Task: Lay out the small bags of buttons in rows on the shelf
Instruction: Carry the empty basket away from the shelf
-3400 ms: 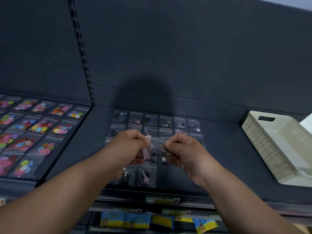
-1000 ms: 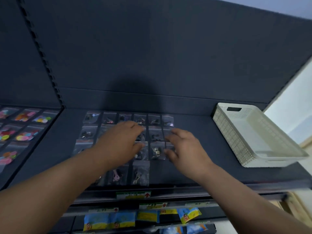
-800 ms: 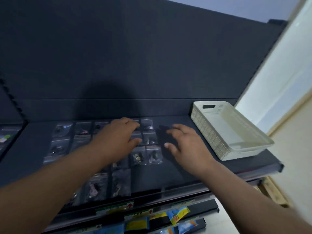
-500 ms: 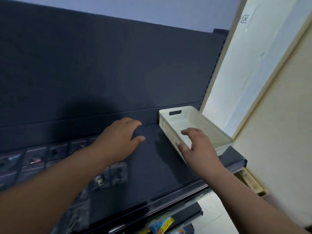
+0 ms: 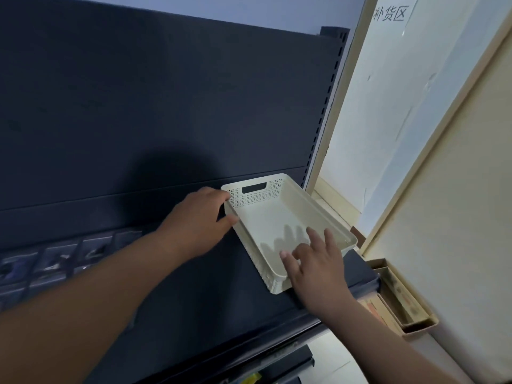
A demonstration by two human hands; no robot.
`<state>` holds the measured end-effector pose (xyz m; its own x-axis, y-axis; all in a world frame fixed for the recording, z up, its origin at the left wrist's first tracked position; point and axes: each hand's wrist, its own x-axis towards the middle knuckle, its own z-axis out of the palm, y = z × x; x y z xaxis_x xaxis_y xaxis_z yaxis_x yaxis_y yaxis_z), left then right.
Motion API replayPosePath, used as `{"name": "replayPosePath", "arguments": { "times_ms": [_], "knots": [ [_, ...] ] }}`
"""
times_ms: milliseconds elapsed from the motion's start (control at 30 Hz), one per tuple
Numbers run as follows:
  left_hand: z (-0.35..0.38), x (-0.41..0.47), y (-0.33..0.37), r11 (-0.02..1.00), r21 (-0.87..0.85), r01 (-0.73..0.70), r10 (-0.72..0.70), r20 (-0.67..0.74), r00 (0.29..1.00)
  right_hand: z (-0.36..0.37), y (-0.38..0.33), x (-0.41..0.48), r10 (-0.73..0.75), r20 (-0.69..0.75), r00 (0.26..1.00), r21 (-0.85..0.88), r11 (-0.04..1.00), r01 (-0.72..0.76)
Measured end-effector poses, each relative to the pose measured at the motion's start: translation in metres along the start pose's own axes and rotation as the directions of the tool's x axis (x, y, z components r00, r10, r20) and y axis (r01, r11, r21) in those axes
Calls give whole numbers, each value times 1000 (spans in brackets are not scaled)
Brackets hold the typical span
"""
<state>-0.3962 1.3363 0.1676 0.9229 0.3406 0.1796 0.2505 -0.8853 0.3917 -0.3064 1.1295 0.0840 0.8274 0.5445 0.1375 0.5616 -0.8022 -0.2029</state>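
A cream perforated basket (image 5: 313, 206) stands at the right end of the dark shelf (image 5: 216, 300); I see nothing inside it. My left hand (image 5: 198, 220) touches the basket's left wall near its far corner, thumb against the rim. My right hand (image 5: 315, 266) hovers over the basket's near end with fingers spread, throwing a shadow on its floor. It holds nothing. Rows of small clear button bags (image 5: 55, 257) lie on the shelf at the far left, blurred, partly behind my left forearm.
The shelf's slotted upright (image 5: 324, 106) rises just behind the basket. Right of the shelf are a pale wall panel and an open cardboard box (image 5: 401, 300) lower down. A yellow packet (image 5: 250, 379) shows on the shelf below.
My view has swung right, away from the bag rows to the basket. Both hands let go of a bag and moved right; the left reached the basket's far corner, the right went over its inside.
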Motion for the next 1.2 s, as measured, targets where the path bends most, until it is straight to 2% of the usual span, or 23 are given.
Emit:
{"name": "replayPosePath", "arguments": {
  "times_ms": [100, 233, 333, 467, 567, 733, 900, 967, 1100, 1200],
  "knots": [
    [1, 23, -3, 1000, 9, -11, 11, 0, 1000, -20, 14, -2, 59, -22, 998, 35, 998, -59],
    [4, 63, -4, 1000, -26, 2, -1, 31, 1000, -35, 13, -6, 279, -102, 955, 180, 949, -258],
    [16, 92, -6, 999, -48, 6, -1, 100, 995, -36, 2, -8, 489, -54, 871, 429, 799, -421],
    [37, 127, -7, 998, -62, -4, 15, 184, 983, -23, -8, -6, 588, 85, 804, 542, 650, -533],
    [50, 144, -5, 998, -61, -20, 34, 236, 971, -13, -12, -2, 637, 105, 764, 617, 561, -552],
    [62, 162, 2, 998, -38, -59, 65, 197, 978, -14, -6, 6, 691, 137, 709, 697, 441, -565],
    [59, 173, 16, 997, -29, -78, 81, 136, 987, -36, 9, 10, 682, 135, 718, 687, 458, -564],
    [56, 173, 28, 996, -28, -80, 82, 104, 991, -45, 20, 8, 701, 114, 704, 760, 395, -516],
    [56, 160, 63, 990, -138, -13, 31, 131, 991, -68, 50, -12, 736, 41, 676, 815, 367, -449],
    [67, 141, 104, 966, -257, -7, 51, 164, 985, -82, 85, -38, 764, 41, 644, 813, 348, -466]
  ]
}}
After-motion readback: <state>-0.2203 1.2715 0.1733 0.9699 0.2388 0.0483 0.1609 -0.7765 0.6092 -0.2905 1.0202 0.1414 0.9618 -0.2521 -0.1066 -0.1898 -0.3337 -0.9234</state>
